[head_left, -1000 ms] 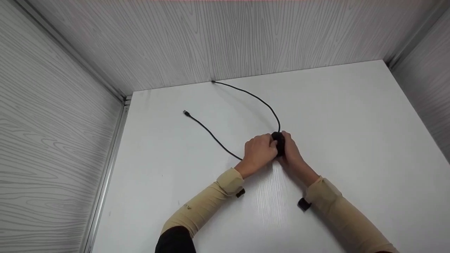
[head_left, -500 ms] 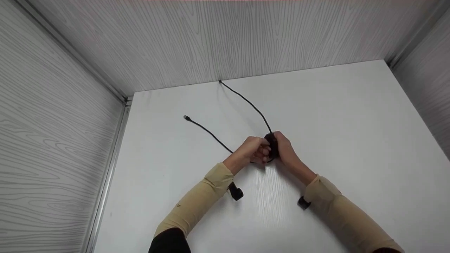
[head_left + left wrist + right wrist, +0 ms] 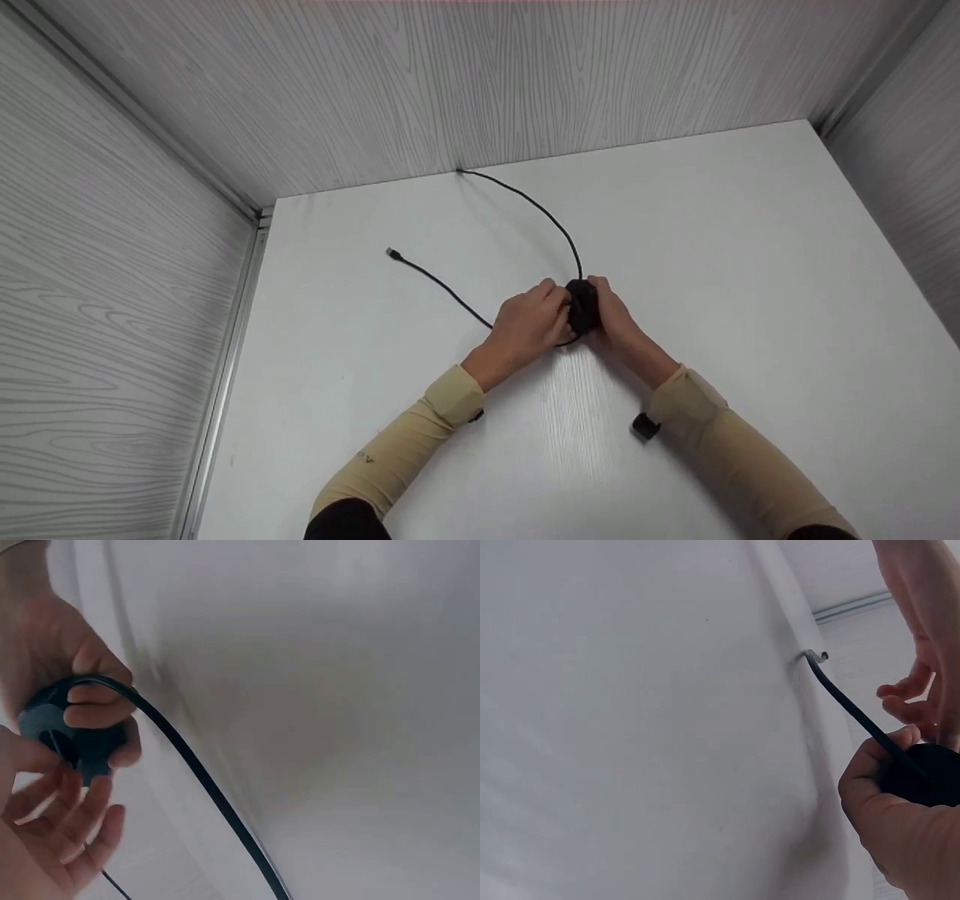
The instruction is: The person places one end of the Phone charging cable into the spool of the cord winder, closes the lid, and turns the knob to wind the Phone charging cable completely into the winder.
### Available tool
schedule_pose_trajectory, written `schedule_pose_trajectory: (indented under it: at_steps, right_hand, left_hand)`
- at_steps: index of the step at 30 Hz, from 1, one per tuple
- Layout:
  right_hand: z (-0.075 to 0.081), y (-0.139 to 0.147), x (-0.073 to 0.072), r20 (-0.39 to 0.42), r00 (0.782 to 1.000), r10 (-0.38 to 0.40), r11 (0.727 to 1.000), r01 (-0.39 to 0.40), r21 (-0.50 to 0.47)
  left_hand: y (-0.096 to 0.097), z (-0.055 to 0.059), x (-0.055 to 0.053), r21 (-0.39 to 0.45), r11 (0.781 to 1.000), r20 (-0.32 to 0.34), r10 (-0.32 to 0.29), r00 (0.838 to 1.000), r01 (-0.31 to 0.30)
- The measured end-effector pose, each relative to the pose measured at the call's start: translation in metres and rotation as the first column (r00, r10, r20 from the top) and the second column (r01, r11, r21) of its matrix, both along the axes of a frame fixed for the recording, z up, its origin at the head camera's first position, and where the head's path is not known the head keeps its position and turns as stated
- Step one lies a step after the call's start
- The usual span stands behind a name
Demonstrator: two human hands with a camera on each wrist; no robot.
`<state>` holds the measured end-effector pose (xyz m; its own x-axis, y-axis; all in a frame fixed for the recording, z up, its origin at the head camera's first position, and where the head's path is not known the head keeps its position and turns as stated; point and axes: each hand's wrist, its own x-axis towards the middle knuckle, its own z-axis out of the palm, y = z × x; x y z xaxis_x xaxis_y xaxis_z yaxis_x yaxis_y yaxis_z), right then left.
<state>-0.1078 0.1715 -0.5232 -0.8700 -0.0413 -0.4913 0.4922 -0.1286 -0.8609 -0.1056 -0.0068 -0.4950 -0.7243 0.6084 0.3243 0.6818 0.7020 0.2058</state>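
My right hand (image 3: pixel 621 324) grips a rounded black cable winder (image 3: pixel 583 307) from its right side. In the left wrist view, its fingers curl round the winder (image 3: pixel 82 739). My left hand (image 3: pixel 526 324) is at the winder's left side; in that same view its thumb and forefinger pinch at the hollow in the winder's face, the other fingers loosely bent. A black cable (image 3: pixel 551 217) leaves the winder at the top and arcs to the back wall. Another length (image 3: pixel 448 291) passes behind the left wrist and ends in a USB plug (image 3: pixel 394 254).
A white table (image 3: pixel 712 247) lies under the hands, with a grey wood-grain wall (image 3: pixel 480 82) behind it and a side panel (image 3: pixel 112 315) at left. The cable's far end (image 3: pixel 460 171) touches the table's back edge. A small black wrist camera (image 3: pixel 645 427) hangs under the right sleeve.
My left hand has turned at the wrist, thumb side rolling over and back. Both hands and the winder have shifted slightly left, and the cable arc has swayed.
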Motion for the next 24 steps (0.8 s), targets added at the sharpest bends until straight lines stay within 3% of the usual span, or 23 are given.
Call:
schedule_pose_trajectory:
  at_steps: [1,2,4,6,9,15,21,24]
  right_hand:
    - [0.001,0.000,0.000,0.008,1.000,-0.021,0.999,0.021,-0.026]
    - [0.001,0.000,0.001,0.014,0.999,-0.034,0.998,0.035,-0.043]
    - [0.002,0.000,0.002,0.028,0.999,-0.037,0.996,0.040,-0.084]
    - [0.002,-0.001,0.003,0.037,0.999,-0.017,0.995,0.021,-0.101]
    - [0.002,-0.002,0.005,0.059,0.998,0.002,0.991,0.006,-0.132]
    - [0.001,-0.003,0.007,0.088,0.996,0.031,0.994,-0.022,-0.103]
    - [-0.002,-0.006,0.007,0.103,0.995,0.002,0.997,0.007,-0.083]
    - [-0.002,-0.006,0.007,0.113,0.994,-0.001,0.995,0.013,-0.099]
  left_hand:
    - [-0.002,-0.001,0.000,-0.051,0.998,-0.114,-0.052,0.992,0.046]
    - [-0.004,-0.003,-0.001,-0.098,0.992,-0.210,-0.101,0.972,0.082]
    - [-0.009,-0.006,-0.002,-0.177,0.977,-0.341,-0.176,0.924,0.120]
    - [-0.012,-0.008,-0.004,-0.225,0.965,-0.410,-0.219,0.885,0.135]
    - [-0.016,-0.009,-0.008,-0.256,0.954,-0.449,-0.260,0.855,0.156]
    - [-0.018,-0.009,-0.014,-0.255,0.943,-0.449,-0.311,0.838,0.213]
    - [-0.017,-0.013,-0.021,-0.254,0.935,-0.474,-0.342,0.811,0.246]
    - [-0.017,-0.015,-0.023,-0.222,0.942,-0.482,-0.329,0.812,0.251]
